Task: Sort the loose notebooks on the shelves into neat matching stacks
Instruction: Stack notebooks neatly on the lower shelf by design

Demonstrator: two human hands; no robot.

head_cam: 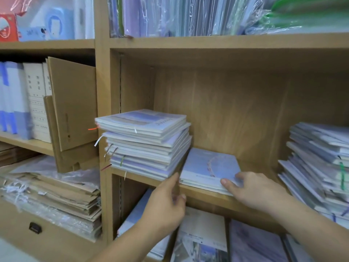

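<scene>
A tall, uneven stack of pale blue and lilac notebooks sits at the left of the middle shelf, ribbon markers hanging from its front. Beside it lies a low pile of blue notebooks. My right hand rests on that pile's front right corner, thumb on the top cover, fingers bent over the edge. My left hand is at the shelf's front edge, just below the tall stack's right corner, fingers loosely curled and holding nothing. A leaning stack of mixed notebooks fills the shelf's right end.
Wrapped folders stand on the shelf above. More notebooks lie on the shelf below. The left bay holds upright binders, a cardboard sheet and a heap of flat paper bags.
</scene>
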